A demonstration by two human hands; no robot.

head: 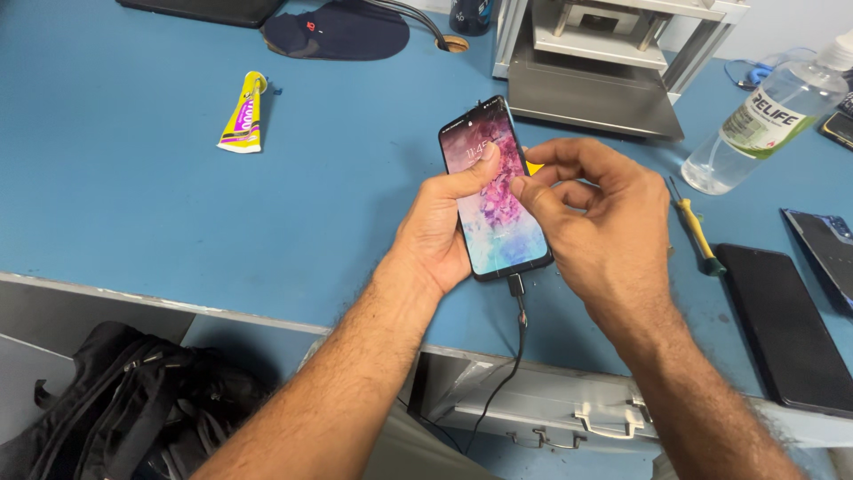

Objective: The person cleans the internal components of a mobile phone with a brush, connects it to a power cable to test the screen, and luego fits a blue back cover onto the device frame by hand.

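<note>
Two hands are seen over a blue table [133,204] in the head view. A phone [494,191] with a lit, pink-and-blue screen is held in the left hand [440,233], gripped from its left edge, with the thumb laid across the upper screen. The right hand [597,222] is curled narrow at the phone's right edge, its thumb and forefinger pressed on the glass; nothing else is held in it. A black cable [518,329] is plugged into the phone's lower end and is hung down over the table edge. The phone is raised just above the table's middle.

To the left, a yellow tube [243,114] is laid flat. To the right, a screwdriver [696,227] with a yellow handle, a dark phone [786,329] and a clear bottle [769,116] are placed. A metal press [604,62] is set behind the hands. A black bag [124,400] is seen below the table.
</note>
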